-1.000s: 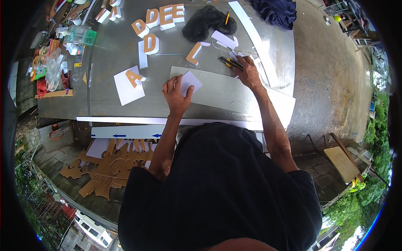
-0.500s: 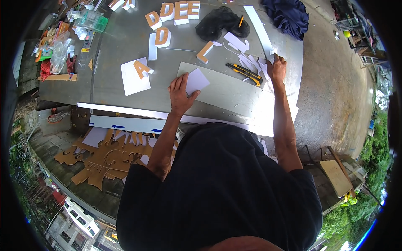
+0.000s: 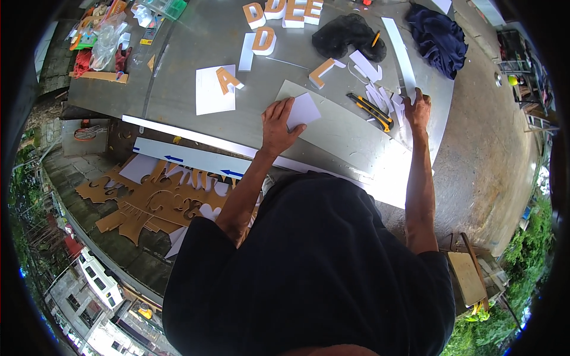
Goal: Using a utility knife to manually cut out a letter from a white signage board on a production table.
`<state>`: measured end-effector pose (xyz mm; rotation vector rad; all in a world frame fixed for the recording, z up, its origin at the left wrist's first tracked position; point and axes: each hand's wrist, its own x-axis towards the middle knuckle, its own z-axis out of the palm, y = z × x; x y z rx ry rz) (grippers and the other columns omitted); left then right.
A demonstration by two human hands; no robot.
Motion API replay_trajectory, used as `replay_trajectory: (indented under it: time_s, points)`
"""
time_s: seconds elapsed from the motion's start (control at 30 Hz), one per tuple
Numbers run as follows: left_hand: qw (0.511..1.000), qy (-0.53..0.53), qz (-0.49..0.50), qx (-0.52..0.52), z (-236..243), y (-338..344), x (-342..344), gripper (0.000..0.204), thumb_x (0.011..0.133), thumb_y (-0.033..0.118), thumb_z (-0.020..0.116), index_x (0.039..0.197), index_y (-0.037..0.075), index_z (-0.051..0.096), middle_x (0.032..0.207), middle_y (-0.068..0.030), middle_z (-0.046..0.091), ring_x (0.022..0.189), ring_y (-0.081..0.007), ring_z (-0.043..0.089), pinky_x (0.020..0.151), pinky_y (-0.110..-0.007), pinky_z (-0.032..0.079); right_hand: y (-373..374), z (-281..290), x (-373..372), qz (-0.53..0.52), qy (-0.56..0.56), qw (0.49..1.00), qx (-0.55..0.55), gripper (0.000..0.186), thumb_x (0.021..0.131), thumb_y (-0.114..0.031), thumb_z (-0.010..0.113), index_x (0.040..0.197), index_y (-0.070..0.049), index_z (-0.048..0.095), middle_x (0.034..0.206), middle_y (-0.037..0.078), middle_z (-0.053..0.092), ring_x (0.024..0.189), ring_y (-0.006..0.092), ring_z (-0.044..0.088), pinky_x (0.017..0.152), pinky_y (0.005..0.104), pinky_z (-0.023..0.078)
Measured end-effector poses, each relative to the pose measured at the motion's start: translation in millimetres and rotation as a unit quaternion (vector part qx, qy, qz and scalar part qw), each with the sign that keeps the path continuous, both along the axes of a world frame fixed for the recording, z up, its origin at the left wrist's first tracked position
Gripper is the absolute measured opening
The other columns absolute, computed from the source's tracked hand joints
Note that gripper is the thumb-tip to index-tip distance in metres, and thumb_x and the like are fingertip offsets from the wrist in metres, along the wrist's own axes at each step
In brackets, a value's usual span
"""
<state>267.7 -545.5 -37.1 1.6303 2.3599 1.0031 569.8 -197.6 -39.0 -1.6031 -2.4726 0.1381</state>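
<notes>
My left hand (image 3: 278, 129) rests on a pale square card (image 3: 307, 108), fingers and thumb spread along its edges, on a long grey sheet (image 3: 350, 148). At the right, my right hand (image 3: 418, 111) has curled fingers on the end of a long white strip (image 3: 396, 50). A yellow-and-black utility knife (image 3: 371, 111) lies just left of that hand, among white scraps (image 3: 377, 94). Brown-faced white letters lie beyond: an L (image 3: 319, 74), an A (image 3: 227, 79) on white board (image 3: 211, 102), and several others (image 3: 262, 40).
Dark mesh (image 3: 338, 37) and navy cloth (image 3: 436, 41) lie on the metal table (image 3: 169, 89). Assorted tools and bags (image 3: 107, 44) crowd its left end. Brown cutouts (image 3: 148, 207) lie below the near edge. A wooden board (image 3: 466, 279) stands at lower right.
My right hand has let go of the utility knife and moved right onto the long strip. My left hand stays on the card. The whole view has shifted, table items appearing farther right.
</notes>
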Motion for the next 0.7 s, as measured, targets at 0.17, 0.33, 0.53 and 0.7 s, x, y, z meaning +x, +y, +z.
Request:
replay_trajectory:
  time_s: [0.17, 0.33, 0.53, 0.7]
  points:
    - [0.992, -0.019, 0.087, 0.091, 8.7, 7.6, -32.6, 0.062, 0.085, 0.015, 0.076, 0.141, 0.001, 0.052, 0.127, -0.0173, 0.059, 0.115, -0.0378, 0.055, 0.099, -0.048, 0.044, 1.9, 2.5, -1.4, 0.008, 0.035, 0.999, -0.014, 0.054, 0.087, -0.023, 0.071, 0.137, -0.009, 0.058, 0.12, 0.023, 0.06, 0.113, 0.0403, 0.058, 0.099, 0.0497, 0.048]
    - [0.982, 0.068, 0.178, -0.015, 24.2, 58.9, -109.3, 0.051, 0.083, 0.002, 0.067, 0.131, -0.004, 0.051, 0.118, -0.021, 0.055, 0.111, -0.039, 0.054, 0.094, -0.046, 0.049, -10.1, 4.9, 4.9, 0.031, 0.018, 0.998, 0.049, 0.047, 0.087, -0.02, 0.071, 0.131, -0.008, 0.06, 0.127, 0.018, 0.059, 0.12, 0.0379, 0.054, 0.1, 0.049, 0.047]
    - [0.939, 0.057, 0.233, -0.247, -3.8, 94.0, -168.0, 0.052, 0.083, 0.006, 0.071, 0.127, -0.007, 0.047, 0.128, -0.0254, 0.052, 0.117, -0.0427, 0.053, 0.098, -0.054, 0.048, -68.7, 44.4, -34.4, 0.077, 0.228, 0.97, 0.026, 0.039, 0.09, -0.005, 0.066, 0.129, -0.005, 0.06, 0.122, 0.02, 0.06, 0.112, 0.0384, 0.06, 0.096, 0.0469, 0.051]
    - [0.93, 0.061, 0.272, -0.241, -7.8, 97.5, -177.5, 0.059, 0.078, 0.021, 0.083, 0.122, -0.004, 0.052, 0.118, -0.0276, 0.061, 0.116, -0.0416, 0.06, 0.1, -0.048, 0.05, -123.2, 74.3, -58.5, 0.08, 0.26, 0.96, -0.064, 0.033, 0.092, -0.004, 0.064, 0.125, -0.003, 0.063, 0.121, 0.02, 0.061, 0.105, 0.0355, 0.066, 0.087, 0.0436, 0.057]
